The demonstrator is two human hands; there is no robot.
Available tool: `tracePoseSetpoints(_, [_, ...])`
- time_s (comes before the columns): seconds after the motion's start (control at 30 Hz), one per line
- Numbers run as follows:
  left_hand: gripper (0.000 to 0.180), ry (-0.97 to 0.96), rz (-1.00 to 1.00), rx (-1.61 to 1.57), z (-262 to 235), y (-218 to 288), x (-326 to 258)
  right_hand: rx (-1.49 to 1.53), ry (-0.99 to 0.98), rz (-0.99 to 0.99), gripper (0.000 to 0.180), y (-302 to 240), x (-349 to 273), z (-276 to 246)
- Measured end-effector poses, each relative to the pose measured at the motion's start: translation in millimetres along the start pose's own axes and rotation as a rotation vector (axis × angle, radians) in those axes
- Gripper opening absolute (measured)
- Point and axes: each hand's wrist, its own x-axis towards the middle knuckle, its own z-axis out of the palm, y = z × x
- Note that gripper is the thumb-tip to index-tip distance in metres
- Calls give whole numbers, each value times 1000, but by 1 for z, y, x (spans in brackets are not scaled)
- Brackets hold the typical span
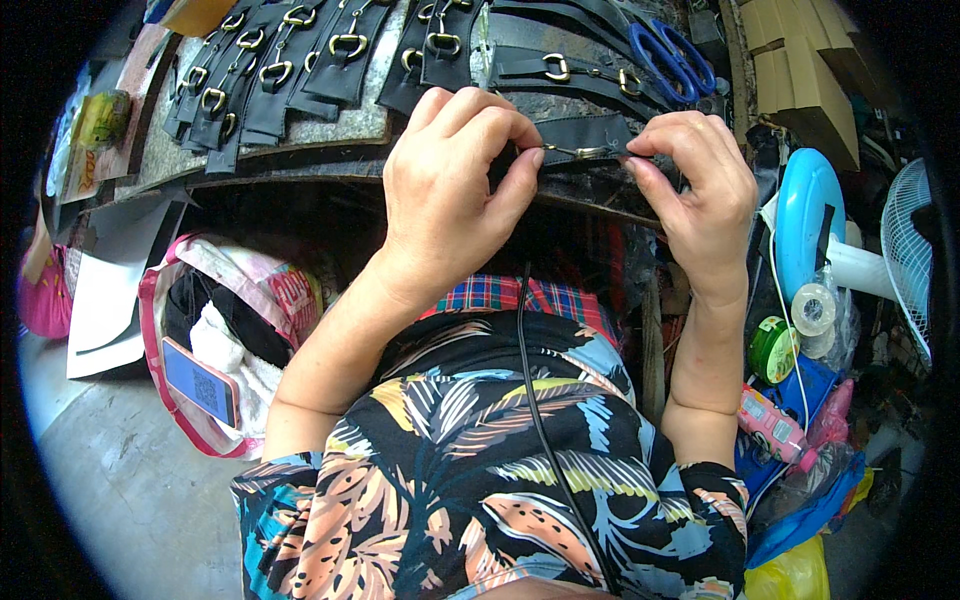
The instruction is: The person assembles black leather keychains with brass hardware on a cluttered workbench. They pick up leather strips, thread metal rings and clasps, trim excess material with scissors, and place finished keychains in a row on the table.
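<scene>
Over the near edge of the workbench (300,165), my left hand (445,180) pinches one end of a slim gold-toned metal bit-style fitting (590,153) between thumb and fingers. At its other end, the thumb and forefinger of my right hand (700,185) are closed; the exact grip point is too small to make out. Behind the fitting lies a black leather strap piece (590,130). Just beyond it rests another black strap (520,68) with gold-toned rings (556,67). My fingers hide both ends of the fitting.
Several black straps with metal fittings (276,73) cover the bench's left. Blue-handled scissors (672,62) lie far right, beside cardboard boxes (812,90). At right stand a blue-and-white fan (805,215), tape rolls (813,309) and a pink bottle (775,428). A bag (150,330) holding a phone (200,382) sits left.
</scene>
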Motion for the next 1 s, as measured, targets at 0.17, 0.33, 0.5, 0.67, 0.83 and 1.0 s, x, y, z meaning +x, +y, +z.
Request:
tracePoseSetpoints(0.17, [15,-55,-14,59,-2,3,2,647,-20,309,11,-3,-6,-2])
tracePoseSetpoints(0.33, [18,-50,-30,46,-1,5,2,1060,53,580,8,-5,-6,4])
tracePoseSetpoints(0.5, [12,-108,-113,-65,-7,2,2,656,21,509,13,-9,-1,17])
tracePoseSetpoints(0.67, [11,-102,-150,-116,-8,0,2,115,49,-27,21,-8,8,18])
tracePoseSetpoints(0.83, [11,-108,-154,-108,-7,1,1,165,-11,-49,21,-12,11,21])
tracePoseSetpoints(1.0, [11,-103,-157,-129,-8,1,2,208,-63,-87,18,-14,10,19])
